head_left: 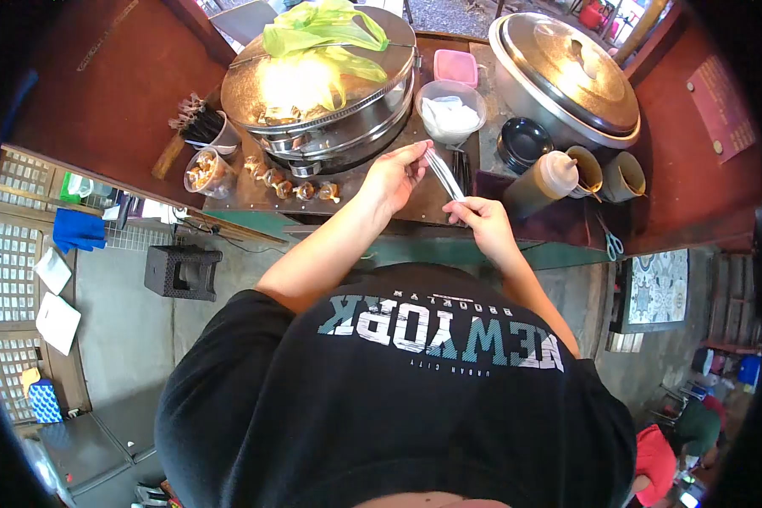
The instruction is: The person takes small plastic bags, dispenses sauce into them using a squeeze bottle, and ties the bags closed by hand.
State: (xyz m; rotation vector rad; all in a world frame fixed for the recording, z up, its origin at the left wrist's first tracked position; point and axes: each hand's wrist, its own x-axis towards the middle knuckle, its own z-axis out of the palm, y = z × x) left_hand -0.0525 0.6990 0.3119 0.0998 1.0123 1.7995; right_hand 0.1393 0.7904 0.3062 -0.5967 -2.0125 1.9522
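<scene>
"What do the hands hold?"

"The left hand (395, 176) pinches the upper end of a slim, pale, shiny strip (445, 176), and the right hand (483, 222) has the lower end between thumb and fingers. It slants between them, above the front of the dark brown counter (421, 201)."

"How would it handle?"

"Very light, I'd judge. It looks like thin plastic folded lengthwise, though I can't tell for sure. If so, it's soft across its width, slippery, and easily creased or torn."

"Best place to take hold?"

"Right at the two ends, with light fingertip pressure. Squeezing the middle would probably crumple it."

"And around it?"

"Just beside it lie some dark, slender sticks (462, 168). Beyond stands a clear, round plastic tub (423, 126) with something white inside. Rightward come stacked, glossy black bowls (523, 140) and a translucent squeeze bottle (540, 188) of brown liquid."

"Farther out?"

"A round, lidded, shiny metal steamer (339, 135) on the left, with a thin yellow-green plastic bag (326, 35) on top, and a big, lidded, silvery pot (567, 76) at far right."
</scene>
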